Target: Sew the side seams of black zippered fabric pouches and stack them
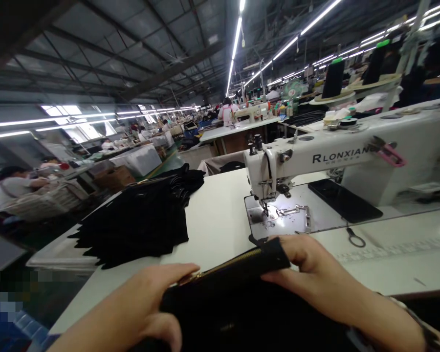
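In the head view, both hands grasp one black fabric piece (220,303), which hangs between them at the near edge of the table (214,210). The left hand (150,298) grips its left end, thumb along the gold-toned zipper (229,261) near the metal pull (195,276); the right hand (308,264) pinches the opposite upper corner between thumb and fingers. Beyond the left hand's grip lies a fanned stack of black pieces (143,215). Just past the right hand's grip stands a white sewing machine (337,151), with its needle area above a metal plate (286,222). To the right of that grip, farther back, are a dark flat slab (344,200) and a ring-handled tool (356,238).
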`<state>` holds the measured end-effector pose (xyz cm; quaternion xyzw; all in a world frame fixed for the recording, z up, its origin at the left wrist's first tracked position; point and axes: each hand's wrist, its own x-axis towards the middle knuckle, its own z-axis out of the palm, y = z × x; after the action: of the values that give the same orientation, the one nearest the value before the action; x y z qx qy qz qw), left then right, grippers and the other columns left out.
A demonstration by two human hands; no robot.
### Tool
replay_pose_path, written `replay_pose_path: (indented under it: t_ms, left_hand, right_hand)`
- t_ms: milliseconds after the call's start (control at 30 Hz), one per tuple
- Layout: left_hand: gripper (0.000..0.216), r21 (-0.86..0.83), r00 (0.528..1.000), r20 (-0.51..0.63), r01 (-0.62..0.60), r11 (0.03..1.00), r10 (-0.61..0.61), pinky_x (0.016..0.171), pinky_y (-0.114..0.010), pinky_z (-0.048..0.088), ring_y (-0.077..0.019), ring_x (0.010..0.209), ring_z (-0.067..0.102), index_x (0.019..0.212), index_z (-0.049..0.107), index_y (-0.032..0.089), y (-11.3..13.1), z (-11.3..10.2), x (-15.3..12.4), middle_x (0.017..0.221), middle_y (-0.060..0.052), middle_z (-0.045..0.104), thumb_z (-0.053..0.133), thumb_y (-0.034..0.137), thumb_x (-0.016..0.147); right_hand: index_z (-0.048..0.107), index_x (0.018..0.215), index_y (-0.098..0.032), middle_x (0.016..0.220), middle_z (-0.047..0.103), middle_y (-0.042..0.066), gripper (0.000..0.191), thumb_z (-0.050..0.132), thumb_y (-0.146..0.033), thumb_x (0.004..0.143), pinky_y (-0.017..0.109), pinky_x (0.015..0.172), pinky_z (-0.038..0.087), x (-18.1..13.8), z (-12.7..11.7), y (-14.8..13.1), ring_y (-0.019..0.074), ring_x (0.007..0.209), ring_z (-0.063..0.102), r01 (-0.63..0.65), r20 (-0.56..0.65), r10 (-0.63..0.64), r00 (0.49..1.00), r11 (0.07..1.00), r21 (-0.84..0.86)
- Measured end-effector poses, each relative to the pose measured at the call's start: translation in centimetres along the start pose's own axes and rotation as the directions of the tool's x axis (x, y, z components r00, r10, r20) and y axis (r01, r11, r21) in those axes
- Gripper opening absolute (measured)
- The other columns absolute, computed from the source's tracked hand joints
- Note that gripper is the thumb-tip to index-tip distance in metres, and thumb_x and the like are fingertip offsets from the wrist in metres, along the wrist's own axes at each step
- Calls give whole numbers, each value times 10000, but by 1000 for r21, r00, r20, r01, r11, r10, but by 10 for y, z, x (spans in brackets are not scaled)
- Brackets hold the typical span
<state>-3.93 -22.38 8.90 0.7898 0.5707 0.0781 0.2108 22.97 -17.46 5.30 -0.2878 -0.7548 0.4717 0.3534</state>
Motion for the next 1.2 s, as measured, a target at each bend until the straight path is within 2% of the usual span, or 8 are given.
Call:
replay_pose_path:
  t_ms: [67,133,300,367,467,633,933,1200]
  left_hand:
    - [715,-86,997,73,-24,996,30,905,-309,402,-252,1060,539,1200,521,256,11,8,24,1201,-62,564,770,434,554]
    - [711,-202,995,64,-67,977,82,969,-324,337,-245,1128,482,1255,462,242,23,18,45,1258,-67,515,736,416,623]
    - [230,-416,989,-5,-135,899,146,806,-256,418,-187,879,583,998,615,168,43,31,74,951,-19,654,565,278,803]
    - [188,-437,993,-33,-113,892,110,740,-247,425,-180,811,577,913,617,150,43,31,76,860,-13,651,531,289,819]
    - [265,-499,997,-4,-63,864,71,704,-253,428,-186,792,563,924,596,133,38,28,77,847,-26,634,531,364,813]
    - [306,-550,997,31,-47,834,77,738,-268,423,-190,823,558,978,589,134,37,26,78,915,-44,632,502,387,828]
    - [271,-611,996,90,74,788,-24,642,-244,412,-162,721,544,893,593,120,40,28,81,791,-27,610,536,368,801]
    - [252,-531,997,57,77,844,-55,598,-224,394,-150,684,520,853,599,125,37,31,83,744,-18,590,514,357,808]
  right_hand:
    - [659,635,-172,670,611,3,146,580,-118,745,224,570,401,7,11,10,130,615,550,-28,-18,28,999,999,-37]
    - [621,577,-156,636,587,2,184,559,-92,738,223,547,379,12,19,16,120,585,528,-34,-29,32,999,997,-66]
    - [565,586,-168,667,585,-6,192,553,-168,777,227,556,360,8,14,15,122,620,526,-41,-18,39,999,992,-115]
    - [557,596,-172,668,584,-1,235,523,-241,818,236,555,356,3,7,15,125,618,524,-71,-16,69,997,989,-131]
    - [536,571,-170,674,586,13,298,478,-273,844,249,556,349,-2,2,17,129,611,520,-80,-53,72,996,984,-161]
    - [504,547,-172,617,547,13,289,481,-256,822,263,550,350,-2,6,21,137,586,507,-88,-112,66,991,975,-205]
    - [488,528,-182,648,572,19,256,501,-222,781,268,593,389,2,8,29,137,602,521,-83,-130,63,990,984,-157]
    - [405,491,-192,625,555,17,285,501,-241,755,273,567,368,4,10,32,136,579,505,-115,-152,94,984,985,-130]
